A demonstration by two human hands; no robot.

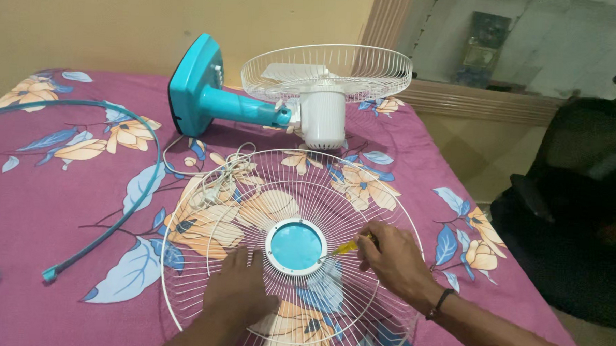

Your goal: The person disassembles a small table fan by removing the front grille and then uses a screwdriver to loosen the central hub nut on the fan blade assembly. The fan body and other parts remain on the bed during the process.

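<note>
A round white wire fan guard lies flat on the purple flowered bedsheet, with a teal disc ringed in white at its centre. My left hand rests flat on the wires just left of and below the disc, fingers spread. My right hand grips a yellow-handled screwdriver whose tip points at the right rim of the disc. A dark band circles my right wrist.
Behind the guard the fan body lies on its side: teal base, teal neck, white motor and rear wire guard. A white cord coils nearby. A teal rim ring curves at left. A dark chair stands right of the bed.
</note>
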